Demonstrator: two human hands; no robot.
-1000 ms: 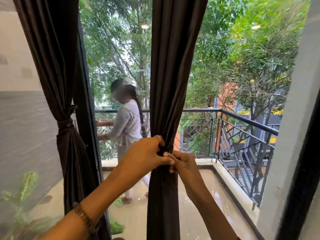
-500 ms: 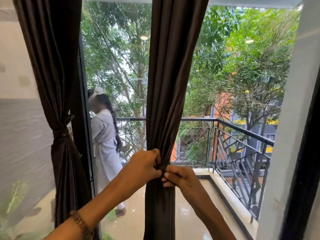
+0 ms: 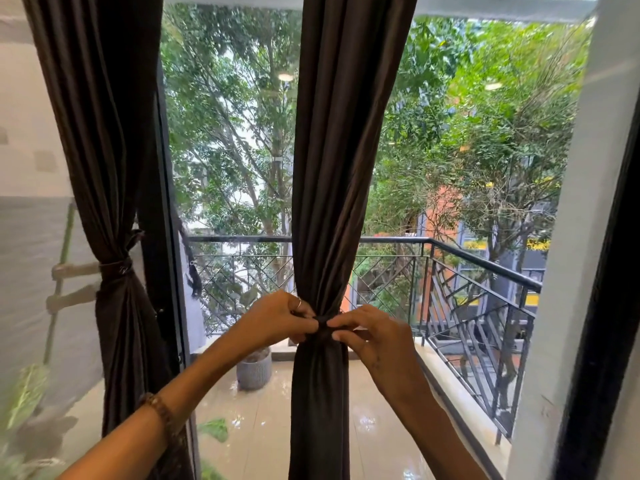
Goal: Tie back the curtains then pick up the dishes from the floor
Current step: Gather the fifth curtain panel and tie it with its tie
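A dark brown curtain (image 3: 332, 168) hangs in the middle of the glass, gathered into a narrow waist by a dark tie band (image 3: 323, 323). My left hand (image 3: 277, 320) pinches the band from the left, and my right hand (image 3: 374, 336) pinches it from the right, fingertips almost meeting at the knot. A second dark curtain (image 3: 104, 150) at the left is bound with a tie (image 3: 116, 266) at its waist. No dishes are in view.
Behind the glass lies a wet tiled balcony with a black metal railing (image 3: 485, 271) and a grey ribbed pot (image 3: 254, 370). A black door frame (image 3: 162, 237) stands between the curtains. A pale wall and dark frame (image 3: 595, 271) close the right side.
My hands have drawn slightly apart on the band at the curtain's waist. The person on the balcony has moved left, almost out of sight behind the frame. The view has shifted closer.
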